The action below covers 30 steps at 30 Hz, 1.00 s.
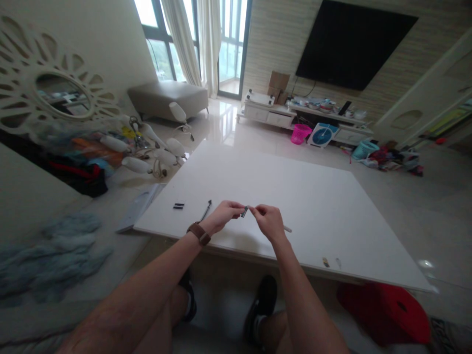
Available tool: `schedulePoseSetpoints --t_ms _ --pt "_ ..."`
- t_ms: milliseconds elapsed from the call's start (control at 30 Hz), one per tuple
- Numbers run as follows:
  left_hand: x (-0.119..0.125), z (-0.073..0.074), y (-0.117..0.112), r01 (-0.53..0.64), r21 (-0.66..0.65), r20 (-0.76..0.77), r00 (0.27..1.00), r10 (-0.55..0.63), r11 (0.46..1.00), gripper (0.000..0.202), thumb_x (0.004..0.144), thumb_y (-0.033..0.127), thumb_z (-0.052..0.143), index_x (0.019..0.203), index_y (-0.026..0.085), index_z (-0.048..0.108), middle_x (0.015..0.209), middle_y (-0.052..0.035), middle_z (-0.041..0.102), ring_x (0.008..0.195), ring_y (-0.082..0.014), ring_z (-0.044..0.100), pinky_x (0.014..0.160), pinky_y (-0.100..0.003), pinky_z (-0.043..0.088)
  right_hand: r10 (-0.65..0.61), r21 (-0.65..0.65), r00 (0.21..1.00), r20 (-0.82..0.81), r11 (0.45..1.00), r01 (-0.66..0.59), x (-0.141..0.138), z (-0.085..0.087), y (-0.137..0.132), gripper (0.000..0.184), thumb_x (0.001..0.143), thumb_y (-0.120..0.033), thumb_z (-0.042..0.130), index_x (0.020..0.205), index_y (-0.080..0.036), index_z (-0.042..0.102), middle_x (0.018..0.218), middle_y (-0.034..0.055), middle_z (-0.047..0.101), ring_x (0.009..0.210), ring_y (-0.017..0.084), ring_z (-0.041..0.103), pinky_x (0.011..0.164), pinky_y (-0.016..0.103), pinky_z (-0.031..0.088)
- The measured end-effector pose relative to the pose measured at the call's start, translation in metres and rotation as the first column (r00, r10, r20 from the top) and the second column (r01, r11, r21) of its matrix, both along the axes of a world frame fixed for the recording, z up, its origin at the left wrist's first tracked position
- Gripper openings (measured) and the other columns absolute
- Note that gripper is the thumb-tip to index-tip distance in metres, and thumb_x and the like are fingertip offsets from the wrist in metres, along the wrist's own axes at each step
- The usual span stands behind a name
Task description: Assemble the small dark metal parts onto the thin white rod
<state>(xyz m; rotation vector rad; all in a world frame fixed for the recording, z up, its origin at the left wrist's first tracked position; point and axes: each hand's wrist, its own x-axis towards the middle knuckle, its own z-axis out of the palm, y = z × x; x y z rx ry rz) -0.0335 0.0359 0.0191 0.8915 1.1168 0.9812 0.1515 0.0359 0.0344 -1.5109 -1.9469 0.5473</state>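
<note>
Both my forearms reach forward from the lower edge of the view and converge over the near edge of the white board (313, 196), left of that edge's middle. My left hand (223, 215) is turned palm inward, wrist bent slightly, with a brown watch strap (199, 233) around the wrist; thumb and forefinger are pinched together on the left end of a small dark part (244, 212). My right hand (269, 221) comes in from the right, knuckles up, its fingertips closed together and meeting the right end of the same part; whether they clamp the part itself or only touch it I cannot tell, as it is too small. The part is held just above the board, between the two hands, and does not rest on the surface. A thin pale stick (286, 228) shows beside my right hand, at its far side; I cannot tell whether the hand holds it or it lies on the board.

On the board, left of my left hand, a slim dark tool (206, 210) lies at a slant, and further left, near the left corner of the near edge, sits a small black piece (178, 206). Two small marks (326, 262) lie close to the near edge on the right. My shoes (261, 300) show on the floor below the board's edge, and a red stool (387, 309) stands at the lower right.
</note>
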Motion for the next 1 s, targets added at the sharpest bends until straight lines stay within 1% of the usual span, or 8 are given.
schedulePoseSetpoints --t_ms 67,100,233,400,533,667,833,1000 --pt "-0.0002 -0.0001 0.0006 0.011 -0.002 0.012 1.000 -0.011 1.000 0.021 0.060 0.025 0.083 0.077 0.012 0.078 0.074 -0.0065 0.070 0.069 -0.0125 0.054 0.071 -0.030 0.041 -0.136 0.055 0.990 -0.021 0.989 0.137 -0.0001 0.0009 0.0003 0.048 0.092 -0.056 0.056 0.067 -0.018 0.072 0.058 0.0026 0.062 0.056 0.014 0.047 0.057 0.028 0.029" --pt "-0.0003 -0.0004 0.0010 0.012 -0.002 0.021 1.000 -0.012 1.000 0.022 0.060 0.025 0.083 0.077 0.012 0.078 0.074 -0.0066 0.070 0.070 -0.0128 0.054 0.071 -0.030 0.041 -0.121 0.049 0.992 -0.041 0.991 0.123 -0.0003 0.0011 0.0004 0.048 0.092 -0.056 0.056 0.067 -0.018 0.072 0.057 0.0024 0.061 0.056 0.014 0.047 0.057 0.028 0.030" --pt "-0.0005 -0.0026 0.0021 -0.028 -0.007 0.034 0.999 0.028 1.000 0.022 0.058 0.026 0.085 0.075 0.013 0.078 0.072 -0.0067 0.069 0.069 -0.0136 0.054 0.071 -0.031 0.041 0.127 -0.061 0.990 -0.066 0.989 -0.131 -0.0021 0.0001 -0.0004 0.046 0.090 -0.057 0.060 0.067 -0.019 0.073 0.055 0.0008 0.060 0.055 0.013 0.047 0.057 0.028 0.031" --pt "0.0004 -0.0036 0.0026 -0.042 -0.003 0.033 0.999 0.043 0.999 0.024 0.058 0.028 0.084 0.075 0.012 0.078 0.073 -0.0078 0.069 0.070 -0.0139 0.054 0.070 -0.031 0.040 -0.114 0.063 0.991 -0.067 0.991 0.118 -0.0043 -0.0019 0.0010 0.049 0.093 -0.056 0.054 0.066 -0.018 0.071 0.057 0.0026 0.061 0.055 0.014 0.046 0.058 0.029 0.031" --pt "0.0008 -0.0051 0.0040 -0.071 -0.002 0.032 0.997 0.071 0.997 0.021 0.057 0.028 0.083 0.072 0.014 0.078 0.070 -0.0067 0.069 0.069 -0.0141 0.054 0.069 -0.030 0.040 0.042 -0.010 0.998 -0.052 0.999 -0.043 -0.0061 -0.0023 -0.0007 0.044 0.092 -0.053 0.057 0.070 -0.019 0.074 0.056 0.0018 0.061 0.054 0.014 0.046 0.057 0.028 0.030" --pt "0.0003 -0.0073 0.0057 -0.128 -0.007 0.004 0.992 0.128 0.992 0.020 0.055 0.026 0.083 0.070 0.014 0.077 0.071 -0.0064 0.070 0.070 -0.0147 0.055 0.071 -0.031 0.041 0.243 -0.156 0.966 -0.085 0.954 -0.254 -0.0060 -0.0007 -0.0031 0.043 0.089 -0.051 0.062 0.065 -0.018 0.073 0.052 -0.0011 0.055 0.053 0.012 0.044 0.054 0.027 0.028" --pt "-0.0002 -0.0054 0.0044 -0.093 0.020 -0.001 0.996 0.093 0.995 0.020 0.060 0.027 0.082 0.073 0.014 0.078 0.072 -0.0070 0.070 0.070 -0.0142 0.054 0.071 -0.031 0.041 0.116 -0.075 0.981 -0.157 0.989 -0.129 -0.0044 0.0023 -0.0023 0.042 0.092 -0.050 0.058 0.072 -0.017 0.075 0.055 -0.0011 0.057 0.055 0.012 0.044 0.055 0.026 0.030" --pt "0.0002 -0.0042 0.0042 -0.144 -0.005 -0.022 0.989 0.144 0.990 0.018 0.058 0.023 0.082 0.072 0.014 0.077 0.073 -0.0067 0.070 0.071 -0.0148 0.055 0.072 -0.032 0.042 0.298 -0.159 0.952 -0.062 0.939 -0.304 -0.0031 0.0030 -0.0036 0.042 0.090 -0.050 0.061 0.065 -0.017 0.074 0.052 -0.0021 0.055 0.053 0.011 0.042 0.054 0.027 0.028"
